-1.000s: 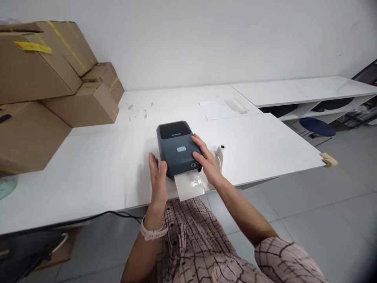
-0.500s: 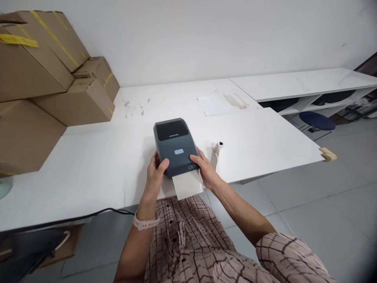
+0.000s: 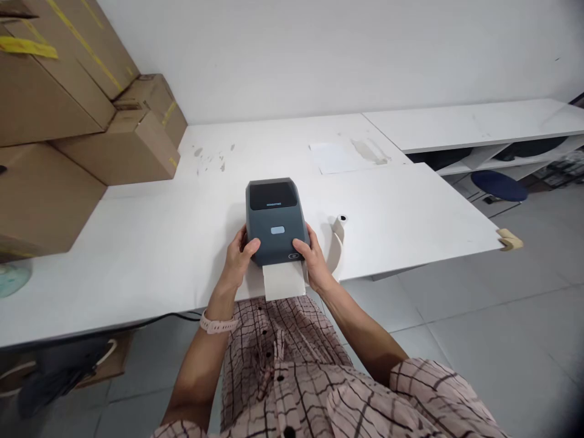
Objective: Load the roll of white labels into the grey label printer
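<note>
A dark grey label printer [image 3: 274, 225] with a black window on its lid is held at the front of the white table. My left hand [image 3: 238, 257] grips its left side, thumb on the top edge. On the opposite side, my right hand [image 3: 314, 257] grips it the same way. From the printer's front slot a blank white label [image 3: 284, 281] hangs toward my body, over the table's edge. Just right of the printer lies a small paper roll [image 3: 340, 222] with a loose curling strip. The fingers under the printer are hidden.
Cardboard boxes [image 3: 137, 146] are stacked at the left end of the white table [image 3: 155, 243]. A white sheet [image 3: 327, 158] lies toward the back. A foam corner guard [image 3: 510, 239] covers the right front corner, with a blue stool [image 3: 499, 185] beyond. A black cable [image 3: 137, 323] runs below the front edge.
The printer has turned slightly and now sits straighter toward my body, both hands still gripping its sides. The label has swung with it. My view has shifted a little.
</note>
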Tool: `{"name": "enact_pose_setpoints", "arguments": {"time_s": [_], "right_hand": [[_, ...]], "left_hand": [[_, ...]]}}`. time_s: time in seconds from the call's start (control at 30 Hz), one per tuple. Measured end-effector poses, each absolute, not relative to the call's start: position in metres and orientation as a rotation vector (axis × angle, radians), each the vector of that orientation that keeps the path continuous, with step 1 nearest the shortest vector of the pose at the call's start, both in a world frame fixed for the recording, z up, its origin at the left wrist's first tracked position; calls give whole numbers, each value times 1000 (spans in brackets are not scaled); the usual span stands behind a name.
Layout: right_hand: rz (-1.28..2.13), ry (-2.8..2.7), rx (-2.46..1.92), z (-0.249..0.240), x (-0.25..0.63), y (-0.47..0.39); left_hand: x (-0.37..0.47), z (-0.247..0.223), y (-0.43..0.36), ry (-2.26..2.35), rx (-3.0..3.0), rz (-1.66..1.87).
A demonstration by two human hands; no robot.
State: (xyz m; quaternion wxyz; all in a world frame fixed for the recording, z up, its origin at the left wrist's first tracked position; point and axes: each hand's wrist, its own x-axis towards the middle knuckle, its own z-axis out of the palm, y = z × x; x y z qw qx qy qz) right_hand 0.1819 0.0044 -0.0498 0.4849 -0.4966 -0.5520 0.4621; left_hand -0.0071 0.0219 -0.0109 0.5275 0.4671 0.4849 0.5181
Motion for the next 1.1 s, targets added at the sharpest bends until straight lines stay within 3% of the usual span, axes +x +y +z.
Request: {"name": "enact_pose_setpoints", "arguments": {"time_s": [0.1,0.2,0.43,0.73,0.93,1.1], "right_hand": [[1162,-1180,-1241,-44,182,6],[916,-1270,-1259,-30,179,1],[234,-1695,-1181,-10,169,-3],[-175,-1987,-1069,6,163,-2],[-288,-1980,-1010,15,155,9],[-45,-1897,-1004,1,165,4]], "left_hand": [[3,-19,-3,1369,1082,1357],[17,-32,-45,1642,1039,1474],[29,-34,-73,1286,856,935],[26,-40,-69,1248,783,938],[26,-51,-64,1321,844,904],[18,-57,-72,1390,951,1003]]}}
